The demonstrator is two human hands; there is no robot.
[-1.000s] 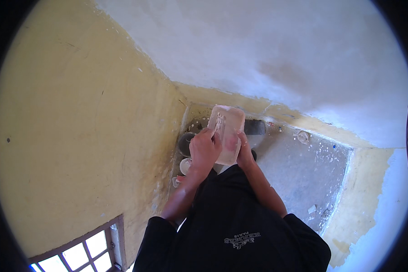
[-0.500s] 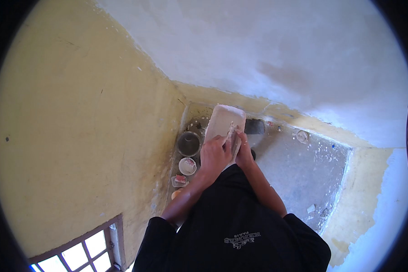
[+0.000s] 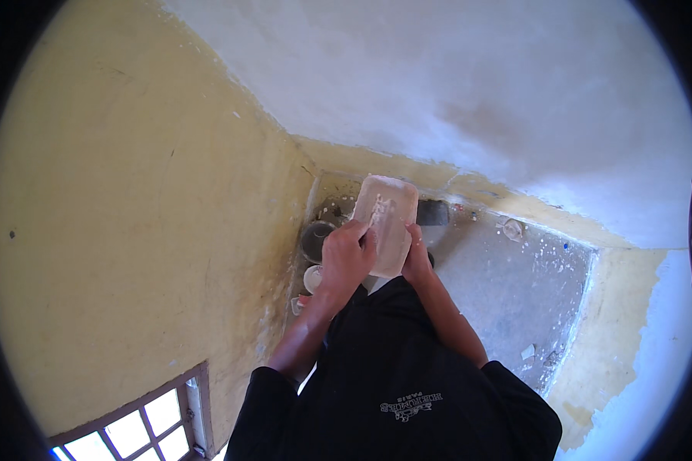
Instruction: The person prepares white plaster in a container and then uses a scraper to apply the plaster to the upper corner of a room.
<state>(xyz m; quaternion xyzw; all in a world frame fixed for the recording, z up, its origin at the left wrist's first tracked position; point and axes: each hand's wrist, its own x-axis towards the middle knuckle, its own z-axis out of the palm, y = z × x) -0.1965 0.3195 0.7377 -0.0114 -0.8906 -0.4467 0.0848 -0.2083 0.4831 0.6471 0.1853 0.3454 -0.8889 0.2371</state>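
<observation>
The person's left hand (image 3: 346, 257) and right hand (image 3: 417, 257) both clasp a pale rectangular board (image 3: 388, 223) held between them, its long axis pointing away toward the floor corner, above the paint pots (image 3: 315, 240).

Pale plaster-smeared rectangular board (image 3: 388, 224), tilted, held at its lower edge above grey floor

Board (image 3: 388, 223) betw. both hands, above floor (image 3: 507, 292); pots (image 3: 317, 240), probably, left below.
</observation>
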